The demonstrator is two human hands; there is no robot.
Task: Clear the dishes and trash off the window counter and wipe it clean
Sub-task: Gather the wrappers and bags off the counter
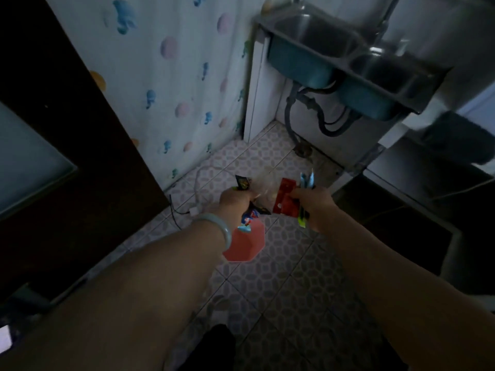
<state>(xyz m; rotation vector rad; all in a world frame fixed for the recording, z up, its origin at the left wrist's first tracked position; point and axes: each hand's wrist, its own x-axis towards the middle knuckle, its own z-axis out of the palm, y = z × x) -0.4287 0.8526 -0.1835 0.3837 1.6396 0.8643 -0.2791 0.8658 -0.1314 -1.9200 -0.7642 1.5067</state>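
Over dim patterned floor tiles [281, 277], my left hand [233, 200] is clutching dark snack wrappers [244, 183] and my right hand [313, 206] is gripping a red packet [285, 203], both hovering above the red bin [249, 246], probably for dumping.

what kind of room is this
Probably a small home kitchen or utility corner: a steel double sink with bare drain pipes under it, and a patterned tiled floor.
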